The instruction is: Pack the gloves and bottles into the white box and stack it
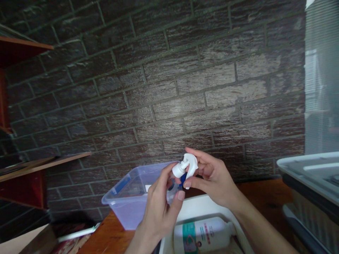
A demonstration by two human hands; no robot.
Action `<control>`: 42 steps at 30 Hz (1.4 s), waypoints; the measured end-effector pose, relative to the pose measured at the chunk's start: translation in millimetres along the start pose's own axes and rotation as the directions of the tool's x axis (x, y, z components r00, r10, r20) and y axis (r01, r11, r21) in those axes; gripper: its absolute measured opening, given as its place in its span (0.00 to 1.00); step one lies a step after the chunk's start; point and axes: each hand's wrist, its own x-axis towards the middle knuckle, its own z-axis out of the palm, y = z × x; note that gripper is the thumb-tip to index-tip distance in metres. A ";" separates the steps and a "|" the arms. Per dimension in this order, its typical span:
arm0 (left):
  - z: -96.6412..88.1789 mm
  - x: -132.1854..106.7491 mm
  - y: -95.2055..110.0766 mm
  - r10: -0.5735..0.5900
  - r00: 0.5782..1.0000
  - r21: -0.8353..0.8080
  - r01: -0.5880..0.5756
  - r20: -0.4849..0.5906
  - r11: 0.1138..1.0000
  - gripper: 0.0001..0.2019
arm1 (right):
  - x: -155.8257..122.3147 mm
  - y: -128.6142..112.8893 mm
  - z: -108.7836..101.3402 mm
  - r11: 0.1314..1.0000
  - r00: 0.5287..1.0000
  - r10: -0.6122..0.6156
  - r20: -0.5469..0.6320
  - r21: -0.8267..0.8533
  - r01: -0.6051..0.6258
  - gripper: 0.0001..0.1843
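Between my hands is a white trigger spray head (191, 165), tilted, with its round collar toward the left. My left hand (161, 201) has its fingertips on the collar, while its thumb stands off below. My right hand (212, 176) grips the trigger and nozzle end between thumb and fingers. Below my hands, a white bottle (210, 231) with a green label band lies on its side in a white bin (201, 203). My right forearm hides part of the bin's right side.
A translucent purple plastic tub (124, 211) stands on the wooden table (102, 234), left of the bin. Grey-lidded containers (315, 165) are stacked at right. Wooden shelves (45, 164) jut out at left, and a dark brick wall (169, 88) rises behind.
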 end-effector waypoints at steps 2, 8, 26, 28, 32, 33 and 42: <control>2.9 0.3 2.4 -0.042 0.999 0.007 0.042 0.011 0.999 0.30 | 2.0 0.8 -0.3 1.000 1.000 0.011 -0.022 0.017 -0.011 0.42; 7.9 4.0 16.5 -0.229 0.972 -0.038 0.227 -0.058 0.973 0.17 | 5.7 2.1 0.4 0.998 0.998 0.033 -0.046 -0.045 -0.035 0.35; 11.8 5.0 19.8 -0.239 0.962 0.066 0.249 -0.129 0.966 0.23 | 10.0 3.2 -2.4 0.990 0.990 0.110 -0.084 -0.079 -0.116 0.25; 11.7 3.5 17.5 -0.236 0.967 0.092 0.245 -0.092 0.965 0.23 | 11.4 5.2 -5.3 0.990 0.988 0.082 -0.128 -0.101 -0.095 0.23; 6.2 1.1 7.9 -0.177 0.983 0.158 0.184 -0.056 0.970 0.19 | 14.4 10.0 -12.8 0.991 0.955 -0.010 -0.297 -0.127 -0.029 0.20; 4.2 1.5 6.0 -0.148 0.988 0.171 0.153 -0.044 0.973 0.18 | 15.1 10.3 -14.8 0.990 0.937 -0.033 -0.348 -0.138 -0.016 0.20; -2.3 11.1 1.6 -0.157 0.966 0.057 0.148 0.207 0.987 0.13 | 13.3 -15.5 -31.1 0.943 0.706 -0.322 -0.631 -0.281 0.179 0.15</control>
